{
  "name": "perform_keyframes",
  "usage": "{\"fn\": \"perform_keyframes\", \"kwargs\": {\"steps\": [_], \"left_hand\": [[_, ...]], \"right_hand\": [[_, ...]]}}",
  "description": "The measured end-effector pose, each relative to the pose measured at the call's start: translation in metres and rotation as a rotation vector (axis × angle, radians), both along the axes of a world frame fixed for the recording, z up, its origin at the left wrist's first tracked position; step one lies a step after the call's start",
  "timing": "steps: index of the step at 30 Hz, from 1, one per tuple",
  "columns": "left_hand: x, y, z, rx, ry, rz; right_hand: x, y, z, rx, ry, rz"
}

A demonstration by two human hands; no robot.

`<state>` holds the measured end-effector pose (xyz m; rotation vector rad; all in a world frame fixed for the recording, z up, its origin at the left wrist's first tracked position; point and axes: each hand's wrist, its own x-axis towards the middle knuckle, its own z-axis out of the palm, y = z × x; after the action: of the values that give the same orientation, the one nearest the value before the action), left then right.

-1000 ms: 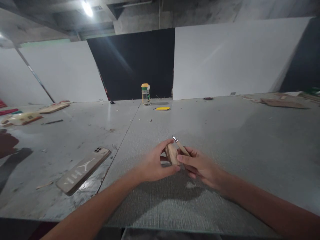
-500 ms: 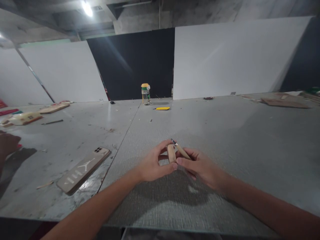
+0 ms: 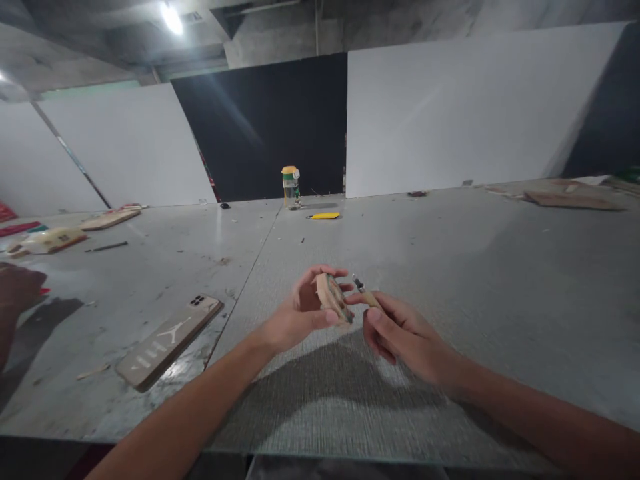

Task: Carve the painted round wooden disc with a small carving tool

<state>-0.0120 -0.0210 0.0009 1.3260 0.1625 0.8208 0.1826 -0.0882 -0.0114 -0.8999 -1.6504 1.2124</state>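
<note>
Wooden piece (image 3: 329, 293): where is it, and what has hold of it?

Up off the table (image 3: 475, 280), near the middle of the view, in the left hand (image 3: 293, 323). The thumb presses the near edge and the fingers curl round the far edge. Pinching it by the rim probably keeps its marked face free and turned toward the other hand.

And the right hand (image 3: 403, 333)?

Wrapped round the pale handle of a metal-tipped tool (image 3: 369, 297), index finger stretched out to the wood. Whether that fingertip touches, I cannot tell. The tip points up and away, perhaps so the finger comes near without the metal meeting the piece.

What lies around the 2 hands?

A phone (image 3: 170, 343) rests back up on the left, likely set aside to leave elbow room. Past it, another person's hand (image 3: 20, 293) shows at the left edge; its grip is unclear.

And at the back?

A yellow cutter (image 3: 325, 216) lies flat, near an upright bottle (image 3: 291, 188); both seem parked beyond the working space. Behind them stands a black panel (image 3: 270, 133).
</note>
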Motion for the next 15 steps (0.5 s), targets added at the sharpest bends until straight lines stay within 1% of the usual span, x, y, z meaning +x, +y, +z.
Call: {"fn": "perform_keyframes", "kwargs": {"steps": [3, 6, 8, 10, 12, 15], "left_hand": [[-0.002, 0.0, 0.002, 0.088, 0.027, 0.041], [-0.005, -0.003, 0.006, 0.241, 0.054, 0.088], [-0.006, -0.006, 0.011, 0.329, 0.053, 0.138], [-0.008, -0.008, 0.015, 0.382, 0.058, 0.184], [-0.009, -0.009, 0.017, 0.402, 0.066, 0.205], [-0.01, -0.008, 0.017, 0.41, 0.087, 0.223]], "right_hand": [[0.0, -0.006, 0.008, 0.167, -0.137, -0.007], [0.003, -0.011, 0.017, 0.309, -0.281, 0.009], [0.006, -0.013, 0.023, 0.334, -0.378, 0.015], [0.008, -0.015, 0.028, 0.329, -0.46, 0.002], [0.009, -0.016, 0.031, 0.318, -0.517, -0.014], [0.009, -0.017, 0.03, 0.324, -0.559, -0.02]]}}
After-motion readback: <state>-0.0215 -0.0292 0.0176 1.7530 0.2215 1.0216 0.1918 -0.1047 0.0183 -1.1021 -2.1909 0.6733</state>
